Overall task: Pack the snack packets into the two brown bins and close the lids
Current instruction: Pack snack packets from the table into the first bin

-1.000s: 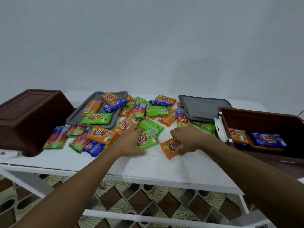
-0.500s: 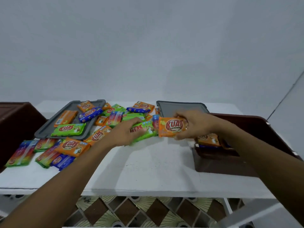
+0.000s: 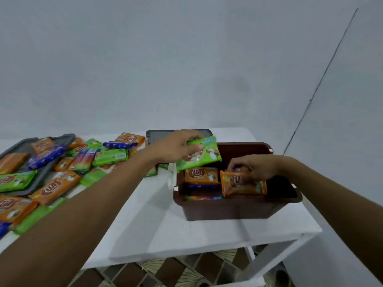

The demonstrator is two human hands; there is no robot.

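Since 0.5 s ago: R hand (image 3: 255,166) has gone from above the tabletop (image 3: 186,230) down into the brown bin (image 3: 232,210); it now pinches the orange pkt (image 3: 243,182) by its top edge, fingers curled, pkt tilted on edge inside the bin, right of centre; can't tell if it touches the floor of the bin yet. L hand (image 3: 176,147) was on the green pkt (image 3: 200,155) in the pile; now it grips that pkt by its upper-left end, thumb hidden, and holds it over the bin's left-rear rim, slanted, not yet inside. 1 s ago both hands were down grabbing on the tabletop, so this looks like one two-pkt load arriving; judged: orange drop about done, green next.

Bin contents: another orange pkt (image 3: 201,176) lying flat at left, blue and rainbow-coloured pkts under it, partly hidden; plenty of room still at right.

Around: big loose pile of pkts (image 3: 109,157) left of the bin, many on the grey lid (image 3: 69,137) at far left; a dark lid (image 3: 154,136) just behind the bin, partly covered by L hand; white clip (image 3: 171,175) at the bin's left wall. Second brown bin out of view now.

In the way: R hand sits where green would land, prob. needs to clear first; grey lid must be emptied of pkts before it can close anything; task early, most pkts still out.
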